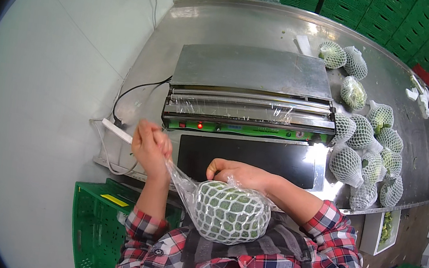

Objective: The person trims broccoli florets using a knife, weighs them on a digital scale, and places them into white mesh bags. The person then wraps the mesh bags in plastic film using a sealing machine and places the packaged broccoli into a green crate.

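A head of broccoli in a white foam net point(231, 214) is held close to my chest, with clear plastic film around it. My left hand point(152, 146) is closed on a gathered end of the film and pulls it taut up to the left. Behind the broccoli, my right hand point(239, 174) has its fingers curled at the film; part of that hand is hidden by the broccoli. Beyond my hands stands a film wrapping machine point(251, 106) with a red light lit and film drawn across its rollers. A black plate point(252, 160) lies in front of the machine.
Several netted vegetable heads point(345, 164) are grouped right of the machine on the steel table point(231, 17). A green crate point(103, 225) stands below at the left, beside the wall. A black cable point(134, 90) runs behind the machine's left side. Green crates point(378, 21) are stacked at the back.
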Available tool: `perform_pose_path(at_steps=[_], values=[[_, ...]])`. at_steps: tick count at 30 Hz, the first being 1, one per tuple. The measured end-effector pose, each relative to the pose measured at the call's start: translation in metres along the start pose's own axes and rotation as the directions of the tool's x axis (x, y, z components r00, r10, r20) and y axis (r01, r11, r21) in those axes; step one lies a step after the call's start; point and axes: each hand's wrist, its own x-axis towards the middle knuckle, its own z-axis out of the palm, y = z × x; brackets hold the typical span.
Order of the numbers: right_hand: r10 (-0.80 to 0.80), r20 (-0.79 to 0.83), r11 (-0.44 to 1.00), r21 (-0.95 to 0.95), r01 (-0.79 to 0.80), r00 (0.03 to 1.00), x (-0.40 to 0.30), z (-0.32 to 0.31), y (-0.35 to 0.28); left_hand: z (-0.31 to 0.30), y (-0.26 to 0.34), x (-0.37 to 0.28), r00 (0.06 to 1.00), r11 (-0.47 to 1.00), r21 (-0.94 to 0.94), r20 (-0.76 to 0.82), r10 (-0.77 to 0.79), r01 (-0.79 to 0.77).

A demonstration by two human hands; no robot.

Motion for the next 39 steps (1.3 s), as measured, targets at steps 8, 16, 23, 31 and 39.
perform_pose_path(at_steps=[8,16,23,31,39], values=[[-0.18,0.222,0.946,-0.228,0.23,0.958,0.016,0.001,0.026,0.1,-0.039,-0.012,0.697,0.991,0.059,0.706,-0.129,0.123],[-0.146,0.224,0.657,0.75,-0.075,0.964,0.008,-0.003,0.077,0.124,-0.034,-0.072,-0.481,0.551,0.291,0.844,0.237,0.782],[-0.061,0.138,0.721,0.691,-0.052,0.989,0.001,-0.005,0.081,-0.048,0.002,-0.069,0.654,0.8,-0.162,0.678,-0.336,0.578],[-0.02,0.223,1.0,0.02,0.016,0.975,0.022,0.043,0.063,-0.114,0.071,-0.202,0.787,0.786,0.072,-0.128,-0.603,0.614],[-0.014,0.412,0.989,-0.126,0.072,0.911,0.07,0.134,0.059,-0.222,0.107,-0.229,0.801,0.916,-0.346,-0.479,-0.36,0.204]])
